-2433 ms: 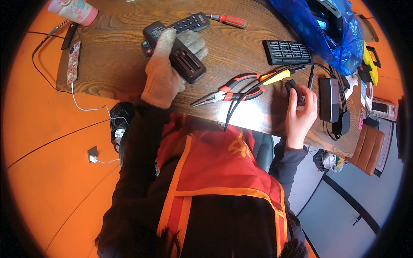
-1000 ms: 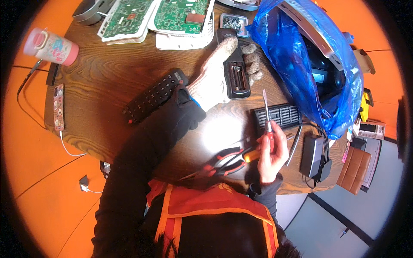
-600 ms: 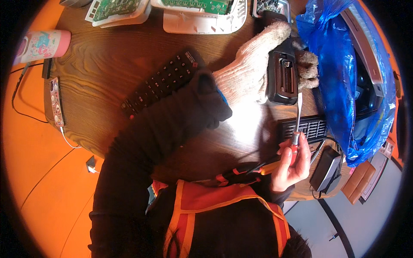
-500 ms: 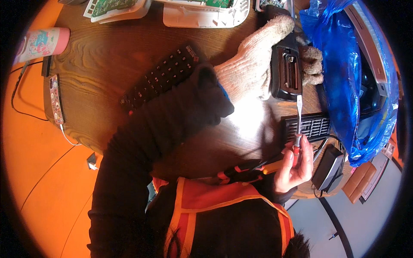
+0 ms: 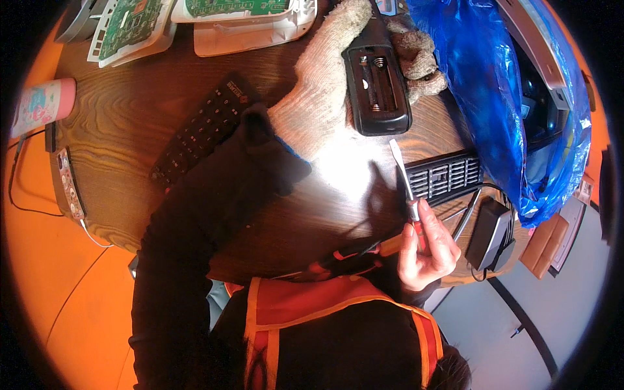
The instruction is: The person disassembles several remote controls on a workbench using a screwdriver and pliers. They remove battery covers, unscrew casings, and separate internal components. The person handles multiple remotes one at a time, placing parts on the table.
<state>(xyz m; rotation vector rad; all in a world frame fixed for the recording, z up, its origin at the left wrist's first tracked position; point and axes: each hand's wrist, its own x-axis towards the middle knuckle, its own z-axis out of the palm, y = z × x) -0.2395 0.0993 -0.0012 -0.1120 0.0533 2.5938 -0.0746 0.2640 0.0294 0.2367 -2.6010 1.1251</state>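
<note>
My left hand (image 5: 317, 97), in a knitted work glove, is closed around a black remote control (image 5: 383, 125). The remote's back faces up, with its battery compartment uncovered; metal springs show and no batteries sit inside. Bare-skinned, my right hand (image 5: 430, 257) pinches a flat-blade screwdriver (image 5: 403, 172) near its red handle. The blade points up toward the near end of the remote, and its tip appears just short of it. A second black remote control (image 5: 203, 130) lies buttons up on the table, partly beneath my left sleeve.
White plastic housings (image 5: 244, 40) with green circuit boards (image 5: 133, 27) stand at the far edge. A blue plastic bag (image 5: 471, 84) with devices inside fills the right side. Nearer are a black slotted panel (image 5: 445, 179), a black adapter (image 5: 489, 235) with cable, and red-handled tools (image 5: 325, 266).
The whole view has shifted. The remote's near end has turned so that its battery compartment faces up more. The screwdriver tip, earlier at the remote's corner, now sits slightly away and tilts left.
</note>
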